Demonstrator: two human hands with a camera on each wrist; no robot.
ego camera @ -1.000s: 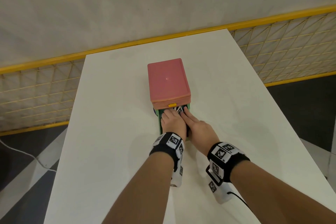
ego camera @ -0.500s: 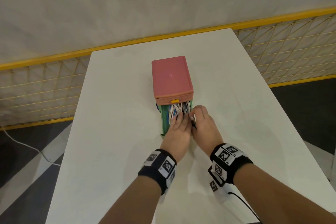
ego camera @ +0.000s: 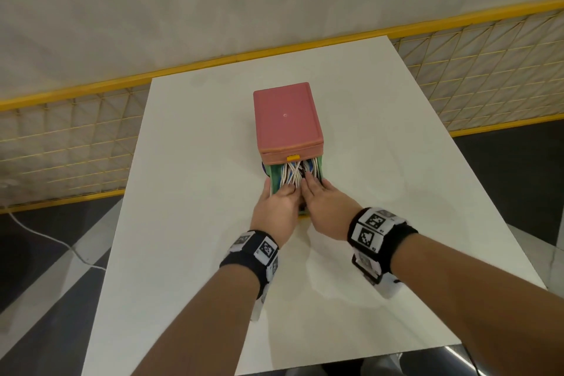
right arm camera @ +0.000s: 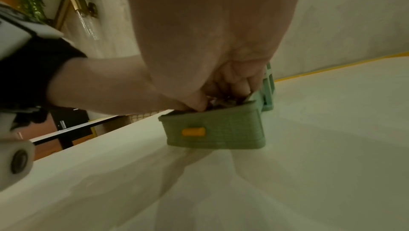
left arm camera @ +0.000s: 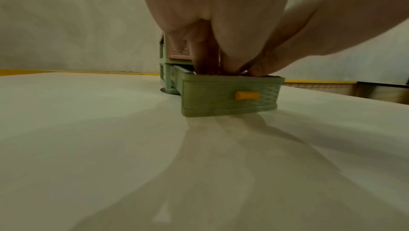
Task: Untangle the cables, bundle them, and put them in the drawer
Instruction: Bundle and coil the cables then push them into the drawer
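Head view first: both hands are down in the green drawer (ego camera: pixel 272 175), which is pulled out toward the person from under the pink-topped drawer unit (ego camera: pixel 287 117) on the white desk (ego camera: pixel 189 162). The cables (ego camera: pixel 292 175), a mass of white strands with some blue, fill the drawer, and that's where they lie, visible between the unit's front and the fingertips. Left hand (ego camera: pixel 279 210) lies on top of the bundle, fingers pointing forward, thumb along the drawer's left wall; right hand (ego camera: pixel 325 201) is just beside it, touching it, fingers extended flat onto the cables. From the left wrist camera, the fingers (left arm camera: pixel 204 56) reach straight down into the drawer behind its front panel with the yellow handle (left arm camera: pixel 247 95). From the right wrist camera, the fingers (right arm camera: pixel 239 80) bend down over the rim, and whether they grip any cable I can't tell. A yellow-framed mesh fence (ego camera: pixel 70 137) runs behind the desk.
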